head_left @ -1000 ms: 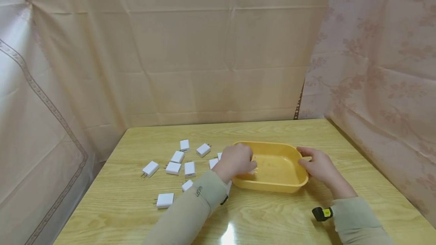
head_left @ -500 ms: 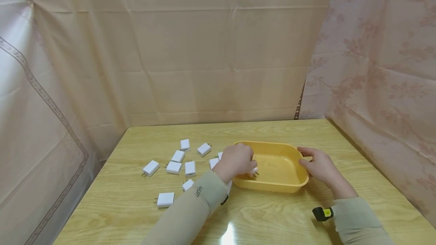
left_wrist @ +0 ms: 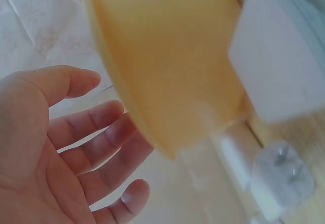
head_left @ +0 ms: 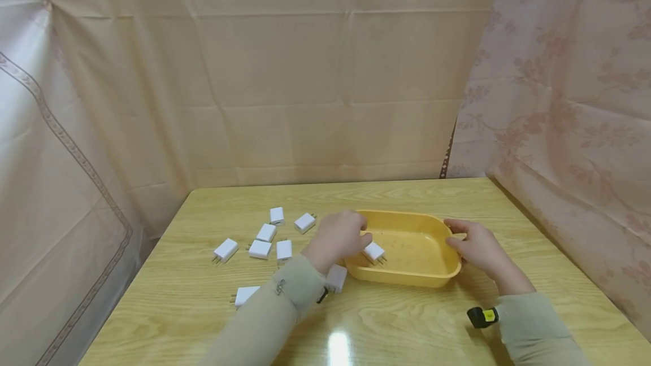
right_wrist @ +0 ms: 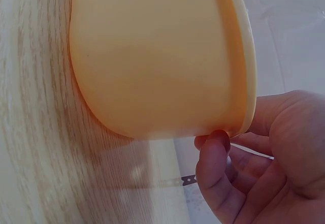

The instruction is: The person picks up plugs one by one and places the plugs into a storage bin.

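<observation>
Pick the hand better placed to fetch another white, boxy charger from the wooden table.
Left, probably: the left hand looks empty and nearer those chargers, while the right hand grips the yellow, oblong plastic tray.

Nothing legible for certain. Left sleeve (head_left: 259,318): short dark lettering (head_left: 281,287) near the cuff, one small group of characters, too slanted and small to read. Right cuff (head_left: 526,308): small black device (head_left: 476,318) beside it, yellow label (head_left: 489,316) on its right part, dark print unreadable at this size.

The left hand (left_wrist: 48,170) hovers by a yellow tray (left_wrist: 162,56).
</observation>
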Action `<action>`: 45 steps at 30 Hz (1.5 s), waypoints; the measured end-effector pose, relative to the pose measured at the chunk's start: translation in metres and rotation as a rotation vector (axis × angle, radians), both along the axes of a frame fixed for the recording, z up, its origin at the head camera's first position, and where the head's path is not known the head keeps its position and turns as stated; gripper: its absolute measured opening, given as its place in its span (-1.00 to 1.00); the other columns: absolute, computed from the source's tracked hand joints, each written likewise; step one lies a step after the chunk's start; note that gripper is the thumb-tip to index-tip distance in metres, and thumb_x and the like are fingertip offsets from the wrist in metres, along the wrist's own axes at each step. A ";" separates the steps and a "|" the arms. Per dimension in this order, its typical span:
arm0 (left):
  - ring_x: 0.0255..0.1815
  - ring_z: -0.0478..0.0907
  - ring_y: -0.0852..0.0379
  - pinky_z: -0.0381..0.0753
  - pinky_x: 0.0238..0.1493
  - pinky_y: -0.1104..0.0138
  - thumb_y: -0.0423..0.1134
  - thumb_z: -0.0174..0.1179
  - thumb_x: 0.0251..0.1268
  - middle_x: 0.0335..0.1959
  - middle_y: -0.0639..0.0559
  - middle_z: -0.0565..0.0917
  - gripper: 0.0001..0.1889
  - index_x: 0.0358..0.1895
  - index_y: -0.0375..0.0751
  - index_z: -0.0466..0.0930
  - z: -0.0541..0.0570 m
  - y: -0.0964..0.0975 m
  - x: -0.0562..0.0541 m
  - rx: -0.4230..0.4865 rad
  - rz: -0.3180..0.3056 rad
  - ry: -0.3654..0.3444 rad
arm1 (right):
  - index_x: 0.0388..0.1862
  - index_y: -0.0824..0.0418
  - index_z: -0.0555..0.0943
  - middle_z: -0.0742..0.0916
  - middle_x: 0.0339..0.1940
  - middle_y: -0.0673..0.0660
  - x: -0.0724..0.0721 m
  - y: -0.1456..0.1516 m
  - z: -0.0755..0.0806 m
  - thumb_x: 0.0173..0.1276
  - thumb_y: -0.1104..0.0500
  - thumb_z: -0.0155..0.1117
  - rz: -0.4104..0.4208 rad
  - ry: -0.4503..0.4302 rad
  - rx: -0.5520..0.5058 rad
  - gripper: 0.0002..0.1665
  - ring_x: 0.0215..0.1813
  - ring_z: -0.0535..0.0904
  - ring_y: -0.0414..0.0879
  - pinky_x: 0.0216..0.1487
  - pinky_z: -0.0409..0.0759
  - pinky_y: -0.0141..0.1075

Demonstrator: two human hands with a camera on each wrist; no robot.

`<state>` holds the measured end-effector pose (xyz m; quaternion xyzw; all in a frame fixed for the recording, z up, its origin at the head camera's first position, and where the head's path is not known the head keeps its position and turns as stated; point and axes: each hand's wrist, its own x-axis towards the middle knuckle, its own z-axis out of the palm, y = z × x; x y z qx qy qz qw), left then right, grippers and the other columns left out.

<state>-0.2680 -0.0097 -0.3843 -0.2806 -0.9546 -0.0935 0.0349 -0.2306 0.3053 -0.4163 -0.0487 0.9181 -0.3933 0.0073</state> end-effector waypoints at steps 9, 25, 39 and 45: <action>-0.38 0.52 0.20 0.55 -0.43 0.31 -0.06 0.19 0.39 -0.15 0.07 0.74 -0.77 -0.16 -0.08 0.76 0.008 -0.024 0.004 0.041 0.028 0.011 | 0.46 0.51 0.31 0.50 0.25 0.61 -0.001 0.000 -0.001 0.48 0.28 0.19 -0.001 -0.011 0.015 -0.35 -0.31 0.63 -0.02 -0.42 0.71 -0.20; -0.28 0.61 0.18 0.63 -0.28 0.26 -0.02 0.18 0.39 -0.16 0.07 0.75 -0.74 -0.15 -0.09 0.76 0.013 -0.066 0.011 0.095 0.054 0.015 | 0.47 0.50 0.30 0.49 0.27 0.59 -0.001 0.001 -0.002 0.49 0.27 0.18 -0.011 -0.023 0.019 -0.35 -0.35 0.61 -0.03 -0.43 0.69 -0.19; -0.27 0.61 0.12 0.62 -0.32 0.18 -0.06 0.20 0.32 -0.22 0.06 0.70 -0.74 -0.12 -0.11 0.76 0.003 -0.105 0.019 0.088 0.097 0.017 | 0.47 0.50 0.30 0.49 0.27 0.59 -0.002 0.001 -0.002 0.50 0.28 0.18 -0.010 -0.023 0.011 -0.35 -0.30 0.62 -0.01 -0.42 0.70 -0.19; -0.22 0.61 0.10 0.63 -0.20 0.13 -0.06 0.25 0.34 -0.20 0.05 0.71 -0.75 -0.13 -0.13 0.77 0.000 -0.118 0.025 0.117 0.129 -0.019 | 0.47 0.51 0.30 0.49 0.26 0.60 -0.001 0.001 -0.003 0.50 0.29 0.18 -0.005 -0.014 0.006 -0.36 -0.31 0.63 -0.01 -0.43 0.69 -0.20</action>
